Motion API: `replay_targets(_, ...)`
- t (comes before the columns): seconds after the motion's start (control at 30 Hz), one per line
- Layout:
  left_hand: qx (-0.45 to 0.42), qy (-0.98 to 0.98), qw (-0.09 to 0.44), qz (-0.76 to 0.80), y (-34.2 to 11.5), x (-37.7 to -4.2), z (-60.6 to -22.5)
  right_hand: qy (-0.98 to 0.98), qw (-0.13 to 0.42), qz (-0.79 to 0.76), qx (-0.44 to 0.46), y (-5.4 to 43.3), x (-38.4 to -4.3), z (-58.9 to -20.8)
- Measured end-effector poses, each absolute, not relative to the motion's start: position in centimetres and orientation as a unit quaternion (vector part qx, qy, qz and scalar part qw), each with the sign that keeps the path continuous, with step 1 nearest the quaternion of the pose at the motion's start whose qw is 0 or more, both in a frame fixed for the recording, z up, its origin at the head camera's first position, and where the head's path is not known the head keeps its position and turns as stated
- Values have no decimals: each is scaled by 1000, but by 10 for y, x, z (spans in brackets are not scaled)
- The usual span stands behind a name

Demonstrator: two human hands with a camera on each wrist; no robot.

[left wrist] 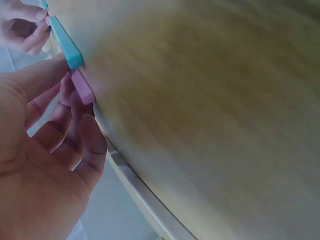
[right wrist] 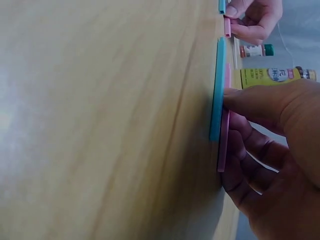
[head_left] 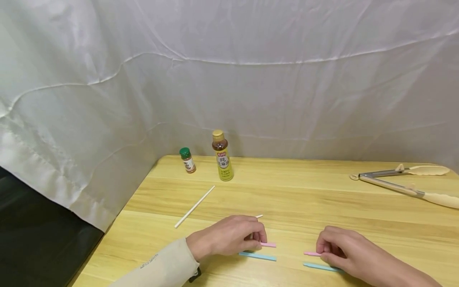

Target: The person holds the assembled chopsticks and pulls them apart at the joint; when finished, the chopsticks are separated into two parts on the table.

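Note:
My left hand [head_left: 238, 235] pinches a slim pink bar [head_left: 269, 244] between thumb and fingers, low at the tabletop. On its near side a light-blue bar [head_left: 258, 256] lies on the wood. My right hand [head_left: 349, 249] pinches another slim pink bar [head_left: 312, 253], its left end poking out past the fingertips. A second light-blue bar [head_left: 320, 267] lies just nearer than it, partly covered by the hand. In the right wrist view this blue bar [right wrist: 218, 92] runs alongside the pink bar [right wrist: 224, 145]. A gap separates the left pair of bars from the right pair.
A white stick [head_left: 195, 206] lies slanted at the left; another white tip [head_left: 259, 216] shows behind my left hand. At the back stand a green-capped spice jar [head_left: 188, 161] and a sesame oil bottle [head_left: 223, 159]. Tongs [head_left: 391, 185] lie spread at the right. White curtain [head_left: 269, 99] hangs behind.

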State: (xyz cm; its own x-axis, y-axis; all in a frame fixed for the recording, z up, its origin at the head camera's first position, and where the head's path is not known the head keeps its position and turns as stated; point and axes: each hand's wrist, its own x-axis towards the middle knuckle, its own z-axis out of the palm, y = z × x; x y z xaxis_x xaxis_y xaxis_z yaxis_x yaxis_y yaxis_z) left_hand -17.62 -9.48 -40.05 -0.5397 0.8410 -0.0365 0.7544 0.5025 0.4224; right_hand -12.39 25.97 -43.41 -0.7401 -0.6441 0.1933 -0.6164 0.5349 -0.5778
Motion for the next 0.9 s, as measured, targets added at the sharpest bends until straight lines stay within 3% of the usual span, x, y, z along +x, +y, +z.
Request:
replay_targets(0.4,458,854,123,214,-105,-180,-397,875,30,-333,-351,261,-124,-437)
replay_targets(0.9,355,894,93,257,-175,-188,-392,876,25,-338,-344,259,-123,-435)
